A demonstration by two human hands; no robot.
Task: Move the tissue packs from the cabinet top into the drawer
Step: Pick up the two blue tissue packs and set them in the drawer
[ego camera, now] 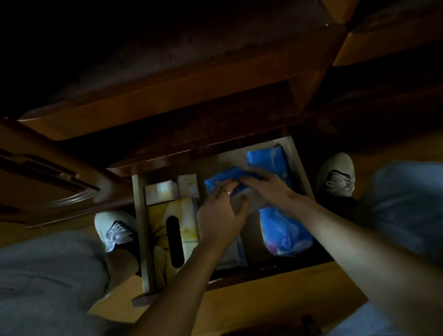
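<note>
Both hands meet over the blue tissue pack (221,181) in the middle of the open drawer (142,228). The left hand (220,218) lies palm down, fingers nearly straight, fingertips on the pack's near edge. The right hand (264,187) curls its fingers over the pack's right end; how firm that grip is, I cannot tell. Both forearms stretch forward, converging. Right of the grip lies a longer blue pack (283,230); left, a yellow tissue box (174,234).

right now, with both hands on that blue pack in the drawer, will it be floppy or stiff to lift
Probably floppy: the blue pack looks crumpled under the left hand and right hand. Its glossy wrap may be slippery. Likely light, since fingers alone seem to handle it.
</note>
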